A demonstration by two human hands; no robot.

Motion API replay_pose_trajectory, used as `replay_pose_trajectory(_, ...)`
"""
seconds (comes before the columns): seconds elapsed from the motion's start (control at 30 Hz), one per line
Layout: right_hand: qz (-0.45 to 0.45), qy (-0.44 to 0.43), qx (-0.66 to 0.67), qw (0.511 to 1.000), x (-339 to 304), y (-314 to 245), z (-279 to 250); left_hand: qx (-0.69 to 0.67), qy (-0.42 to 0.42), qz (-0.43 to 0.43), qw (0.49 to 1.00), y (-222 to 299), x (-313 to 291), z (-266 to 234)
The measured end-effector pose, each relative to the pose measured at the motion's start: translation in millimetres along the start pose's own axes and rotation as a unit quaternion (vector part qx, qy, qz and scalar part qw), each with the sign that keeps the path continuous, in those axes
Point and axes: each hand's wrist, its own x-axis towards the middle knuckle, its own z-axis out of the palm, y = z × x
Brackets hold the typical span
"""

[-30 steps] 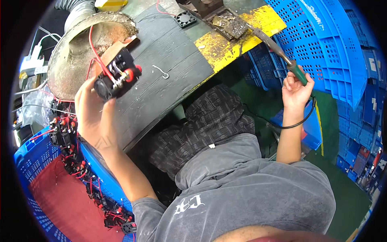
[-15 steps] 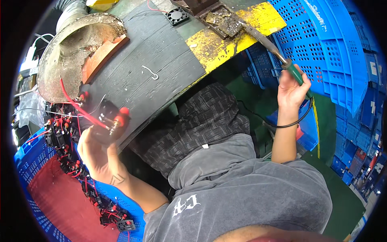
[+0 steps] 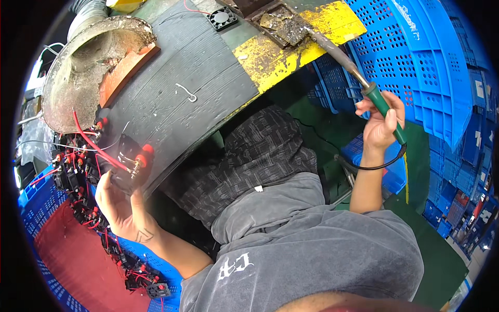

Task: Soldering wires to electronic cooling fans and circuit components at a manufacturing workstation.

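Observation:
My left hand (image 3: 125, 210) is closed on a dark electrical part with a red terminal (image 3: 146, 155), bare metal contacts and a red wire (image 3: 101, 150). The hand partly hides the part, which is held over the near left edge of the bench. My right hand (image 3: 382, 122) grips the green handle of a soldering iron (image 3: 357, 74). The iron's tip lies at a rusty metal tray (image 3: 283, 26) with crusty brown residue. A curled piece of solder wire (image 3: 188, 94) rests on the dark bench top (image 3: 208, 62).
A dirty funnel-shaped hood (image 3: 78, 78) with an orange-brown board (image 3: 122, 75) stands at left. At the far edge lies a small black fan (image 3: 222, 18). Several similar wired parts line a blue crate (image 3: 44, 208) with a red bottom. Blue perforated crates (image 3: 384, 36) stand at right.
My right hand has shifted down along the iron's handle, and its fingers have closed more around it. The left hand still holds the wired part; the whole view has shifted slightly.

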Motion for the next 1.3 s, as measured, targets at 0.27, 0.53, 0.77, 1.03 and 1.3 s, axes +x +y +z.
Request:
replay_pose_trajectory(0.27, -0.132, -0.198, -0.139, 0.961, 2, -29, -10, 0.000, 0.006, -0.009, 1.000, -4, 1, -2)
replay_pose_trajectory(0.53, -0.292, -0.339, -0.403, 0.798, 12, -66, -4, -0.008, 0.004, -0.012, 1.000, -8, -3, -4)
replay_pose_trajectory(0.77, -0.385, -0.441, -0.455, 0.671, 26, -80, 4, 0.018, 0.032, -0.022, 0.999, -10, -3, -12)
replay_pose_trajectory(1.03, -0.325, -0.383, -0.489, 0.713, -3, -90, 1, 0.079, 0.139, -0.036, 0.987, -5, -7, -48)
replay_pose_trajectory(1.3, -0.245, -0.136, -0.038, 0.959, -41, -34, 71, 0.332, 0.227, -0.017, 0.916, -6, 7, -106)
